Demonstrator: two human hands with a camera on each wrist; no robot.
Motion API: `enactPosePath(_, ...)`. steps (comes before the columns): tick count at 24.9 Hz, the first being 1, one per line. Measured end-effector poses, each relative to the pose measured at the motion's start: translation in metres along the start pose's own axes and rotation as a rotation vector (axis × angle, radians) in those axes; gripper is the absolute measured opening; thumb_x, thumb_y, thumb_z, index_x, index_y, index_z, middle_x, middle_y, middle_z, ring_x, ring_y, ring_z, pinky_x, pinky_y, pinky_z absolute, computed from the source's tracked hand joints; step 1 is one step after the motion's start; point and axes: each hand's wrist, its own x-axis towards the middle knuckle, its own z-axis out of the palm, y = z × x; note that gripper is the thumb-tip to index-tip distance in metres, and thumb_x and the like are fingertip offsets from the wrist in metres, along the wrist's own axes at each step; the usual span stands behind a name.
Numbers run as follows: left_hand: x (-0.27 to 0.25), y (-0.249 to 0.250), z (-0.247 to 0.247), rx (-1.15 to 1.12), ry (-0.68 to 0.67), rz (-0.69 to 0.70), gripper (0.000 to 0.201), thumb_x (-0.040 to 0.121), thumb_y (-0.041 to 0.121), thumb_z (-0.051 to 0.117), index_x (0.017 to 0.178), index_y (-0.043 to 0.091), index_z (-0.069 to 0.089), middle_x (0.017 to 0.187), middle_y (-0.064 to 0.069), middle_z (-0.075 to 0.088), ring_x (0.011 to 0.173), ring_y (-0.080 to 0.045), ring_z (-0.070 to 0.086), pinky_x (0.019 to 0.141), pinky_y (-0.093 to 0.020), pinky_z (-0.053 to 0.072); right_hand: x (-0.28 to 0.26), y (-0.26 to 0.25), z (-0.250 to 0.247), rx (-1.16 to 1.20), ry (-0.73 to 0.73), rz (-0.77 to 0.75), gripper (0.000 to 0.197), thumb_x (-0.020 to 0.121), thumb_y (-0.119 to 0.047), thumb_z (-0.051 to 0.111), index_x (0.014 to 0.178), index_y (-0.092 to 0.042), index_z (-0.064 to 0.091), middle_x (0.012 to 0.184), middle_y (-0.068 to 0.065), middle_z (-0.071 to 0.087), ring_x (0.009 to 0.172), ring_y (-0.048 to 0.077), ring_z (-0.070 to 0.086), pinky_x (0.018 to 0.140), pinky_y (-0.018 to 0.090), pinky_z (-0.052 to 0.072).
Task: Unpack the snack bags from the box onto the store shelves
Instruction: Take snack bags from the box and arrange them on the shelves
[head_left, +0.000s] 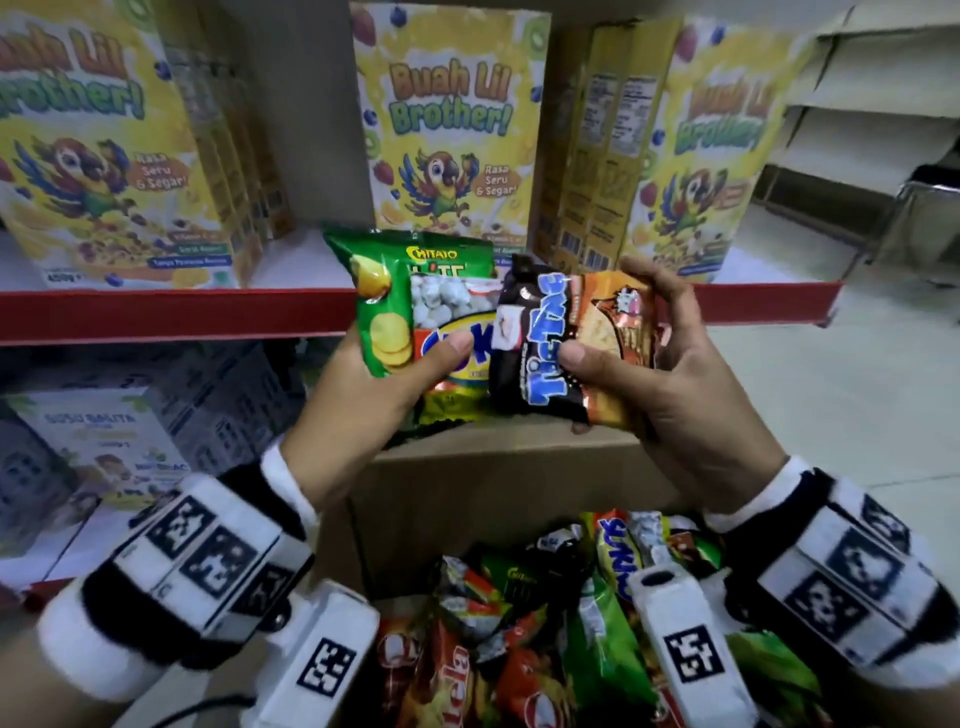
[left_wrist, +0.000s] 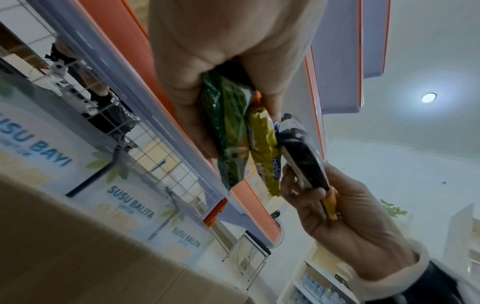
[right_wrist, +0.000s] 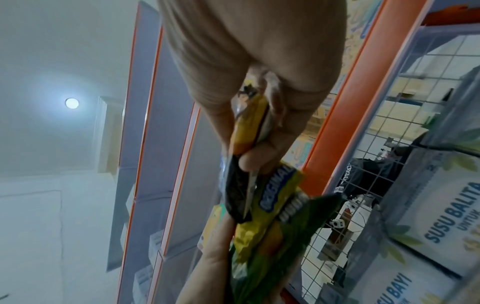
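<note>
Above the open cardboard box (head_left: 493, 483), my left hand (head_left: 415, 364) grips a green Chitato bag (head_left: 384, 291) and, in front of it, a yellow nut bag (head_left: 447, 306), thumb pressed on the front. My right hand (head_left: 618, 332) grips a black Tic Tac bag (head_left: 540, 343) with an orange bag (head_left: 618, 312) stacked beside it. The two bundles touch in front of the red shelf edge (head_left: 156, 312). The left wrist view shows the green bag (left_wrist: 231, 127) edge-on; the right wrist view shows the orange bag (right_wrist: 249, 127) pinched. Several more snack bags (head_left: 519, 623) fill the box.
Yellow cereal boxes (head_left: 447, 119) stand in rows on the shelf above the red edge, with bare shelf board in front of them. Milk powder boxes (head_left: 104, 447) fill the lower shelf at left. Tiled floor (head_left: 831, 389) and another rack lie to the right.
</note>
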Motion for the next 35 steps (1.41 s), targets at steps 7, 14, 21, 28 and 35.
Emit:
enactPosePath(7, 0.027, 0.014, 0.036, -0.142, 0.01, -0.004, 0.057, 0.065, 0.031, 0.078, 0.117, 0.012, 0.063, 0.106, -0.006, 0.074, 0.097, -0.022, 0.07, 0.088, -0.04, 0.056, -0.006, -0.015, -0.007, 0.06, 0.222, -0.125, 0.042, 0.051, -0.016, 0.087, 0.082, -0.021, 0.06, 0.096, 0.012, 0.069, 0.094, 0.029, 0.065, 0.089, 0.055, 0.052)
enactPosePath(14, 0.022, 0.004, 0.042, -0.198, -0.04, 0.035, 0.054, 0.073, 0.04, 0.07, 0.121, 0.017, 0.06, 0.113, -0.002, 0.071, 0.104, -0.018, 0.068, 0.088, -0.034, 0.056, -0.007, -0.017, -0.012, 0.242, 0.138, -0.087, 0.045, 0.055, -0.006, 0.079, 0.095, -0.01, 0.059, 0.081, 0.007, 0.071, 0.071, 0.02, 0.07, 0.062, 0.03, 0.058)
enactPosePath(21, 0.015, -0.007, 0.045, -0.235, -0.116, -0.031, 0.077, 0.06, 0.057, 0.079, 0.126, 0.024, 0.057, 0.118, 0.002, 0.069, 0.109, -0.017, 0.066, 0.093, -0.034, 0.053, -0.008, -0.008, -0.004, 0.027, 0.248, -0.119, 0.05, 0.067, -0.016, 0.075, 0.115, -0.014, 0.06, 0.104, 0.007, 0.073, 0.095, 0.022, 0.07, 0.078, 0.03, 0.057)
enactPosePath(28, 0.016, -0.011, 0.025, -0.297, -0.127, -0.11, 0.063, 0.063, 0.03, 0.079, 0.122, 0.019, 0.057, 0.11, -0.007, 0.072, 0.097, -0.023, 0.071, 0.078, -0.033, 0.058, -0.004, -0.01, -0.005, 0.229, 0.224, 0.048, 0.061, 0.068, -0.01, 0.068, 0.126, -0.001, 0.054, 0.107, 0.018, 0.07, 0.093, 0.03, 0.068, 0.087, 0.04, 0.055)
enactPosePath(35, 0.014, -0.011, 0.018, -0.256, -0.194, -0.093, 0.058, 0.069, 0.028, 0.075, 0.123, 0.016, 0.057, 0.11, -0.006, 0.072, 0.098, -0.021, 0.07, 0.072, -0.023, 0.056, -0.001, -0.025, -0.018, 0.26, 0.212, -0.037, 0.043, 0.075, -0.023, 0.068, 0.116, -0.014, 0.064, 0.106, 0.01, 0.072, 0.084, 0.021, 0.072, 0.065, 0.034, 0.059)
